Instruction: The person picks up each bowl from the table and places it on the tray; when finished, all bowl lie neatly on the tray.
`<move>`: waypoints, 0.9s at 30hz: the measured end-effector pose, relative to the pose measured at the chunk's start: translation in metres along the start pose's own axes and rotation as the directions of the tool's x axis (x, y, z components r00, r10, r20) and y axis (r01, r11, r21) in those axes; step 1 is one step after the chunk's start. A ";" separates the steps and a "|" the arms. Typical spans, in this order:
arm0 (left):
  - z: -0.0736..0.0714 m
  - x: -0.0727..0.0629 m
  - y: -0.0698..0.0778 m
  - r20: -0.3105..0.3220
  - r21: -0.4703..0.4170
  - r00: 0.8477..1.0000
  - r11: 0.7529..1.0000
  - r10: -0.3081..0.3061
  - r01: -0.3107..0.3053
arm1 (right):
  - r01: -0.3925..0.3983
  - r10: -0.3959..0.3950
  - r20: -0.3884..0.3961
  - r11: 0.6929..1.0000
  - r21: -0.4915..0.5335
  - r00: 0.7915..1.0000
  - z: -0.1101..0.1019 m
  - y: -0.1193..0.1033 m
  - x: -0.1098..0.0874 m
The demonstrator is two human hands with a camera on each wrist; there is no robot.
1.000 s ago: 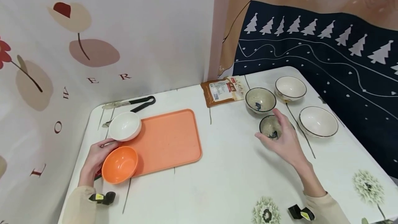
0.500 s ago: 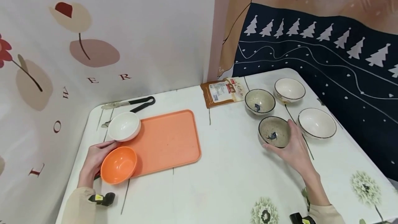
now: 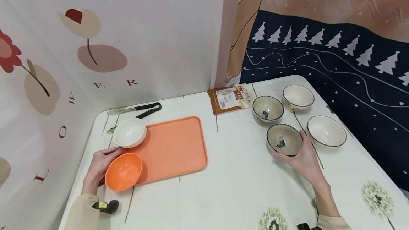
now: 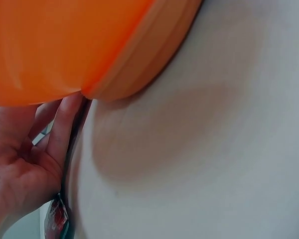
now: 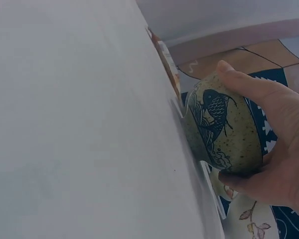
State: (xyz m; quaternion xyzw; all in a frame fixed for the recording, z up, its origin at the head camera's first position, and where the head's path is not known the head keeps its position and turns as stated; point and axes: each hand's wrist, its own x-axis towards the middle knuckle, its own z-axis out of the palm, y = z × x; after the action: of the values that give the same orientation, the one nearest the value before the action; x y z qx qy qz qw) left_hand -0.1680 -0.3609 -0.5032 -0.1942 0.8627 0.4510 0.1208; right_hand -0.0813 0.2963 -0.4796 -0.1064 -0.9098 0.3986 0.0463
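My right hand [image 3: 306, 162] grips the rim and side of a grey speckled bowl [image 3: 284, 139] with a dark rim and a blue fish inside. In the right wrist view, a large blue fish decorates the outside of that bowl [image 5: 239, 119], between thumb and fingers. My left hand [image 3: 100, 166] rests by the left edge of an orange tray [image 3: 172, 148], between a white bowl [image 3: 130, 132] and an orange bowl [image 3: 124, 172]. Its fingers stretch toward the white bowl's base. In the left wrist view, the orange bowl [image 4: 55, 50] hides part of those fingers.
A second grey fish bowl [image 3: 268, 109] stands behind the gripped one. Two cream bowls [image 3: 298, 97] are to the right. A brown-and-white food packet [image 3: 230, 98] lies at the back, and black-handled tongs [image 3: 147, 107] behind the tray. A red-and-green item [image 4: 57, 219] lies beside my left hand.
My right hand has come down onto the nearer grey bowl and taken hold of it; the bowl now tilts toward me a little. My left hand stays in place. The head view has shifted slightly.
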 end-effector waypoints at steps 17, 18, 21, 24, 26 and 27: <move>0.003 0.002 -0.004 -0.023 -0.045 0.998 0.997 0.055 -0.056 | 0.019 -0.008 -0.104 0.994 0.111 0.995 -0.003 -0.006 -0.003; 0.003 0.002 -0.003 -0.025 -0.040 0.998 0.997 0.057 -0.058 | 0.043 -0.029 -0.111 0.992 0.119 0.993 -0.002 -0.009 -0.003; 0.003 0.002 -0.002 -0.031 -0.036 0.998 0.997 0.063 -0.064 | 0.119 -0.102 -0.125 0.983 0.143 0.987 0.002 -0.019 0.000; 0.003 0.001 -0.003 -0.036 -0.029 0.997 0.997 0.065 -0.066 | 0.214 -0.194 -0.133 0.964 0.158 0.972 0.009 -0.032 0.006; 0.003 0.001 -0.003 -0.034 -0.025 0.998 0.998 0.062 -0.062 | 0.266 -0.246 -0.129 0.949 0.171 0.961 0.013 -0.042 0.011; 0.003 0.001 -0.003 -0.033 -0.021 0.998 0.998 0.060 -0.061 | 0.288 -0.269 -0.124 0.941 0.179 0.955 0.015 -0.047 0.013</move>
State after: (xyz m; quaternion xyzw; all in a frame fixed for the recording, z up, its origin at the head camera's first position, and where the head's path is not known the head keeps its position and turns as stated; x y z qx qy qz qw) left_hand -0.1674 -0.3607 -0.5076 -0.1766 0.8650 0.4608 0.0910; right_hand -0.1043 0.2575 -0.4553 0.0089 -0.8689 0.4694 0.1569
